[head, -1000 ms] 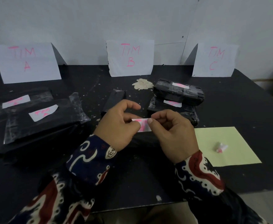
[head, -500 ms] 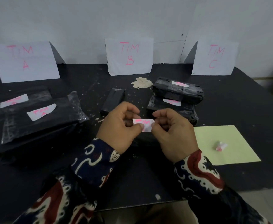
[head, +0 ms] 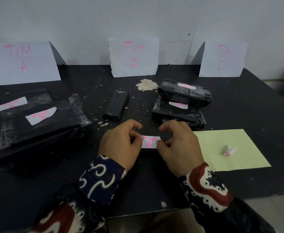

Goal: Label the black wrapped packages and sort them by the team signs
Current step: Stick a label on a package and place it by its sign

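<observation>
A small white label [head: 150, 141] with pink "TIM" writing is held low between my hands, over a black package that barely shows against the dark table. My left hand [head: 121, 142] pinches its left end, and my right hand [head: 178, 145] holds its right end with the fingertips. Signs TIM A [head: 23, 62], TIM B [head: 133, 57] and TIM C [head: 222, 58] lean on the back wall. Two labelled black packages [head: 37, 128] are stacked at the left. Another two labelled packages [head: 185, 95] are stacked between signs B and C. A slim unlabelled package [head: 116, 105] lies below sign B.
A pale green sheet [head: 228, 148] lies right of my right hand with a small crumpled white and pink scrap [head: 228, 150] on it. A heap of peeled paper bits [head: 146, 84] sits below sign B. The black table [head: 255, 106] ends just behind my wrists.
Both hands have lowered the label from mid-air down toward the table and spread slightly apart along it. The label now lies flatter, with its writing facing up.
</observation>
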